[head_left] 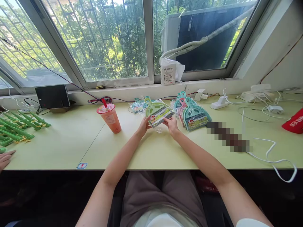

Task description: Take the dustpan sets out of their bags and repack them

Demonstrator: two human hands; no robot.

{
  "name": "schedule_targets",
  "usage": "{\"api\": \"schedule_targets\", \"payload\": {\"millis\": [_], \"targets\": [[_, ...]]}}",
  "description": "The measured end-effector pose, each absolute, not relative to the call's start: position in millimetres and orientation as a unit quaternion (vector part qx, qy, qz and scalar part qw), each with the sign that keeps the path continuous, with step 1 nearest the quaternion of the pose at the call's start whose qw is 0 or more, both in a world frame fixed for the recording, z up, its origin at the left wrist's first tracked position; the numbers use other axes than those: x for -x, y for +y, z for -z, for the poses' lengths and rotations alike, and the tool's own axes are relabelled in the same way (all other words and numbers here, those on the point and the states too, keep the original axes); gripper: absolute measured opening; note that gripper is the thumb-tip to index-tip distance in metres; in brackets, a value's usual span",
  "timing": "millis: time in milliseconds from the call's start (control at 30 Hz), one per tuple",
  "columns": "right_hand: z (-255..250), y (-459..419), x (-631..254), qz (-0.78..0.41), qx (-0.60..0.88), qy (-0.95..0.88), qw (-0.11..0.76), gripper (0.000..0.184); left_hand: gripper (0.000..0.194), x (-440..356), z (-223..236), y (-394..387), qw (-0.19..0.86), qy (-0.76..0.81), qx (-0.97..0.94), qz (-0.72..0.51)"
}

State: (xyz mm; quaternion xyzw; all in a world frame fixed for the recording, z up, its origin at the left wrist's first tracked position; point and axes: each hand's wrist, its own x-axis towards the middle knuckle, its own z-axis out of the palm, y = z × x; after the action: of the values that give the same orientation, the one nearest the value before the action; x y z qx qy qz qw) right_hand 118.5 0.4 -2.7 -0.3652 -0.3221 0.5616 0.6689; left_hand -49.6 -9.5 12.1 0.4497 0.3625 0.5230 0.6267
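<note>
We see the green dustpan pack (159, 113) over the tabletop (146, 154); the left hand (143, 126) and the right hand (172, 125) both pinch its near part; its handle points away, leaning leftward; the teal stack (195, 115) lies rightward, nearer to the right hand.

Left hand (143, 125) and right hand (172, 124): bare, as are the forearms (121, 156). Trousers (163, 189): brown-grey, creased, below both hands. Upper garment (163, 217): pale, whitish at centre, farther from the hands. Sleeve (251, 222): white, short, well back from the right hand.
</note>
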Motion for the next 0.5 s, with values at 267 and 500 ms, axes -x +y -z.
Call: {"api": "schedule_targets", "payload": {"millis": [267,500], "targets": [[2.2,-5.0,-114.2,-0.531,0.382,-0.334,0.678,0.028,0.044,41.4,-5.9,-15.8,0.637,0.357,-0.46,-0.505],[2.3,-4.8,-112.9,-0.533,0.39,-0.324,0.678,0.025,0.046,43.8,-12.2,-17.3,0.638,0.369,-0.472,-0.483]]}}
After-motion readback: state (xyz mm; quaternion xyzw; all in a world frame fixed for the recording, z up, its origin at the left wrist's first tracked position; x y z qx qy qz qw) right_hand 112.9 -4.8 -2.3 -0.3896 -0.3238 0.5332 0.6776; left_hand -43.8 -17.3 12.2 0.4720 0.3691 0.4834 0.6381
